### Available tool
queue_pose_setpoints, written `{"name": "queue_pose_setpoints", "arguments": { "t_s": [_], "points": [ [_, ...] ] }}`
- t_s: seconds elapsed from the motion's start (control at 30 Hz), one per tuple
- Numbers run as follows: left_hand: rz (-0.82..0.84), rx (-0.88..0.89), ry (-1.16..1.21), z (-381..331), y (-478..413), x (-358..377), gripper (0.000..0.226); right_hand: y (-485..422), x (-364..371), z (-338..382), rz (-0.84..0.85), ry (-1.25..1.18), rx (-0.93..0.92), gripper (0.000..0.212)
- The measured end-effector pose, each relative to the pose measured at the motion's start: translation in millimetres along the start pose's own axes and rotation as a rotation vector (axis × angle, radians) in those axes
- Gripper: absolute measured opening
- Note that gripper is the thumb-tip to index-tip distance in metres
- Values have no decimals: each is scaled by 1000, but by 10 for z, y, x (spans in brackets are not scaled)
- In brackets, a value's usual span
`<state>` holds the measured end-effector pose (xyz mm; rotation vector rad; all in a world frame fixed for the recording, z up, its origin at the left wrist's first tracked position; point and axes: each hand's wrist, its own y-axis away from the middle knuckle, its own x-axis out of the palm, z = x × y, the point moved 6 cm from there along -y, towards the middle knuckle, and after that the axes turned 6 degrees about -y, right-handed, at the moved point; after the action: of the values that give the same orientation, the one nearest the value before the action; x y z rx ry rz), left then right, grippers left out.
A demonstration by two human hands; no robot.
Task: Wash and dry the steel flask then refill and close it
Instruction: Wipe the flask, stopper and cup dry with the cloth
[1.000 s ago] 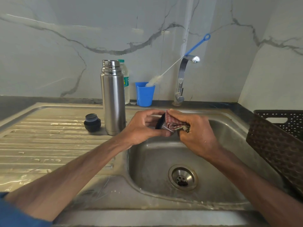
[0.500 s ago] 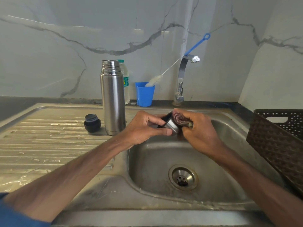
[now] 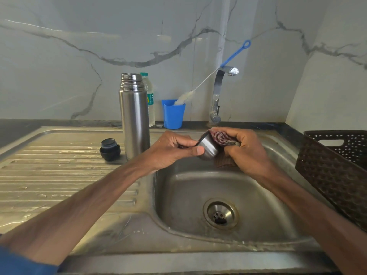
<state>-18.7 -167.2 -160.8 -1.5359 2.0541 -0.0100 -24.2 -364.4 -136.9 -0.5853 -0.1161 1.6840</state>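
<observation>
we find the flask (image 3: 135, 120) upright on the drainboard (image 3: 49, 175), left of the basin (image 3: 178, 195), the stopper (image 3: 109, 149) just left of it.

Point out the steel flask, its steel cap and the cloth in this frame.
steel flask (image 3: 135, 120), head view, middle of the upright body.
steel cap (image 3: 208, 149), head view, its shiny outer wall.
cloth (image 3: 222, 138), head view, the folded striped part above the cap.

Steel drainboard (image 3: 49, 175) carries upright flask (image 3: 135, 124) and black stopper (image 3: 109, 149); blue cup (image 3: 173, 116), bottle (image 3: 151, 104) on counter (image 3: 15, 126) behind.
</observation>
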Motion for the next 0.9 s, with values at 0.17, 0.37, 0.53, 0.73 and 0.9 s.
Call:
{"name": "queue_pose_setpoints", "arguments": {
  "t_s": [0.17, 0.37, 0.53, 0.73, 0.9],
  "points": [
    [40, 9, 162, -24, 10, 85, 25, -22, 8, -232, 70, -160, 244, 59],
    [-108, 53, 217, -92, 4, 71, 26, 29, 52, -355, 46, -455, 410, 32],
    [-231, 113, 88, -186, 28, 53, 17, 77, 92, -340, 58, -536, 457, 34],
    [-316, 248, -107, -229, 18, -2, 11, 120, 61, -291, 97, -552, 492, 18],
    [-228, 188, -313, -201, 50, 68, 16, 101, 93, -305, 72, -535, 487, 28]
  ]
}}
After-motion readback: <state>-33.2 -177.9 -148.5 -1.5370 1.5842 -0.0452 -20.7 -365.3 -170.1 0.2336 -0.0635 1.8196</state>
